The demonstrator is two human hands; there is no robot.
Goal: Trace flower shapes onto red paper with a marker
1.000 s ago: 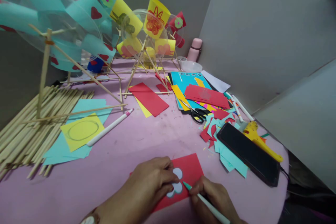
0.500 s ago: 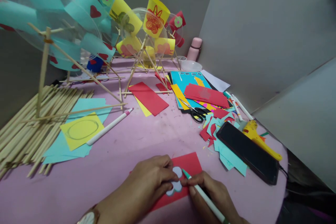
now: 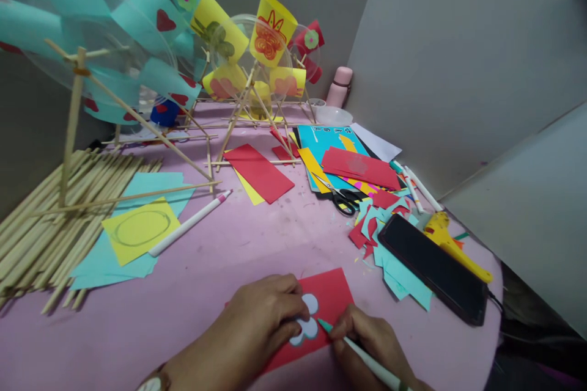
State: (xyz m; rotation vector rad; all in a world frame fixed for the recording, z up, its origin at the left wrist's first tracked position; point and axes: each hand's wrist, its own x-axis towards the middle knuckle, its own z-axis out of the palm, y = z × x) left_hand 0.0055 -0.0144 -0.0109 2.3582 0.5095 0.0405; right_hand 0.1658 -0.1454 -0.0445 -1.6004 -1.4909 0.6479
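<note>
My left hand, a watch on its wrist, presses a pale flower-shaped paper cutout against a red paper sheet. Its curled fingers cover the cutout's left side. In my right hand is a white marker with a green tip. That tip points at the red sheet just right of the cutout's lower petals; whether it touches the paper I cannot tell.
Left lie wooden sticks, a yellow square and a capped marker. Paper-and-stick wheels stand behind. To the right are scissors, paper scraps, a phone and a yellow glue gun.
The marker tip has moved down from beside the cutout's upper petal to beside its lower petals, my right hand shifting with it. My left hand keeps its place on the cutout.
</note>
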